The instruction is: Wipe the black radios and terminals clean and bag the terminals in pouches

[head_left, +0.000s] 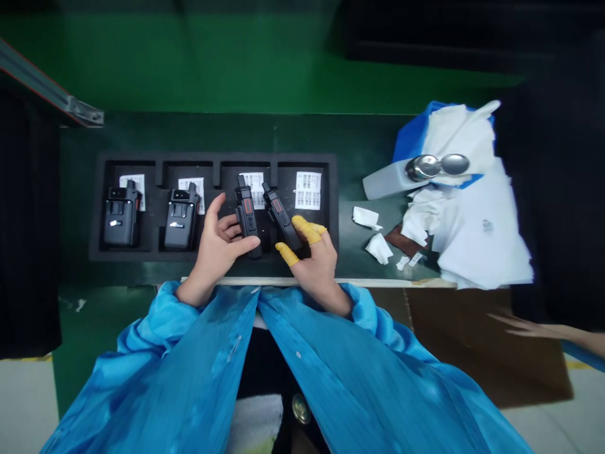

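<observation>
A black foam tray [94, 208] with four pockets lies on the green bench. Two black handheld radios [121, 214] [181, 217] sit face up in its two left pockets. My left hand [217, 249] grips a third black radio [246, 211] edge-on over the third pocket. My right hand [312, 255], with yellow finger cots on thumb and fingers, holds a fourth radio [281, 217] tilted over the gap toward the fourth pocket. White label sheets [308, 189] lie at the back of each pocket.
A plastic dispenser bottle with a metal cap [416, 170] stands at the right among white wipes [477, 233] and a blue cloth. Small crumpled wipes [373, 233] lie beside the tray. Another person's hand [534, 328] shows at the lower right.
</observation>
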Tool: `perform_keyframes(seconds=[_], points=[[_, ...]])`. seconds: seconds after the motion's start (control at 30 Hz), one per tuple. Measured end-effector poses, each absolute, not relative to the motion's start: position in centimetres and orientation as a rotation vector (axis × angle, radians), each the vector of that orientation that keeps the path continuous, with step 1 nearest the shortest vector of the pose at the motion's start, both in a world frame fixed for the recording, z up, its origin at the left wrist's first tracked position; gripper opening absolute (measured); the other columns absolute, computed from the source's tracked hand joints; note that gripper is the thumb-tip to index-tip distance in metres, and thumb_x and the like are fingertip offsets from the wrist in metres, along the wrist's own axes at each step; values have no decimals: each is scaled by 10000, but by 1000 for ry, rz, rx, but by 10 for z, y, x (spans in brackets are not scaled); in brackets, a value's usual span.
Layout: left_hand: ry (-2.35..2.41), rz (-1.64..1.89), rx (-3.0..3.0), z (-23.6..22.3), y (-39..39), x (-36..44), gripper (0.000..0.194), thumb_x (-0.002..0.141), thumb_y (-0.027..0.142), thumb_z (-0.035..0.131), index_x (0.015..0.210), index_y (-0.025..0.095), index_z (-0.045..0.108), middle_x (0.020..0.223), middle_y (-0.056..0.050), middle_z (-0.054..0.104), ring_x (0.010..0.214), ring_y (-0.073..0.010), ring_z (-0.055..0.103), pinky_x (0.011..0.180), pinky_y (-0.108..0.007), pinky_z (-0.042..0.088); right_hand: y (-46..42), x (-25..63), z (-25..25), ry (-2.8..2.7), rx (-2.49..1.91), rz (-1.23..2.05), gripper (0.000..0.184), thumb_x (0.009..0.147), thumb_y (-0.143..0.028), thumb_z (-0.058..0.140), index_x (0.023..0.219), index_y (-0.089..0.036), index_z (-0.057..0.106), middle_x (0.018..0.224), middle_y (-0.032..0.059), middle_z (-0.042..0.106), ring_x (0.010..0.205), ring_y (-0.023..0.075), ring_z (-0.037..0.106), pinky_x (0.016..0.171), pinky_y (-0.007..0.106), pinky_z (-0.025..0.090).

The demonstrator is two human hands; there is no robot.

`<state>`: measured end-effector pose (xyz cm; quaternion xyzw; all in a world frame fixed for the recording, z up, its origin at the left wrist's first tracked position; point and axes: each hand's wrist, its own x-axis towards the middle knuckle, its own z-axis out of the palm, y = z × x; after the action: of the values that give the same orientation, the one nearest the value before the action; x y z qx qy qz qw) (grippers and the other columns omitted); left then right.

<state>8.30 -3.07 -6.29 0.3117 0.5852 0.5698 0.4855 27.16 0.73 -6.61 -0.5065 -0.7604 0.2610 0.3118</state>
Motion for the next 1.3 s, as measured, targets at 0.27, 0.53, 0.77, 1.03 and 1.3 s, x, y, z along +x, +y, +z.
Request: perform_keyframes(seconds=[0.27,0.53,0.77,1.03,1.3], points=[[1423,1332,792,-64,-32,81,1086,527,458,881,1418,239,299,1157,-99,618,1048,-255,663,882,-402,564,40,256,-35,-2391,-1596,788,670,759,-338,619,1388,-134,508,1094,152,696,937,307,669,841,470,549],[1811,1420,1433,-48,-34,81,693,632,203,749,1267,209,471,1252,-104,519,1235,-285,524,1066,-473,442,47,274,-46,-1869,-1345,1161,503,693,-294,653,1175,-153,631,1144,110,724,1064,279,685,970,468,540],[1797,1409,1715,-42,-34,86,599,706,119,605,1273,213,435,1251,-101,578,1221,-253,563,1055,-443,467,24,274,-57,-1609,-1109,1249,338,721,-285,706,1050,-219,667,1149,75,738,1094,230,690,1028,445,519],[1887,1394,1683,-42,-38,85,535,719,205,668,1221,219,484,1192,-93,620,1178,-260,590,1037,-469,478,16,273,-66,-1617,-1088,1318,389,752,-395,693,1105,-241,642,1217,83,707,1167,241,652,1072,482,480],[1377,1500,705,-33,-32,74,548,616,456,812,1062,231,587,884,-15,668,867,-213,680,832,-403,596,24,275,-39,-1249,-973,1961,623,766,-508,494,1328,-253,409,1188,103,675,972,237,680,758,449,581]])
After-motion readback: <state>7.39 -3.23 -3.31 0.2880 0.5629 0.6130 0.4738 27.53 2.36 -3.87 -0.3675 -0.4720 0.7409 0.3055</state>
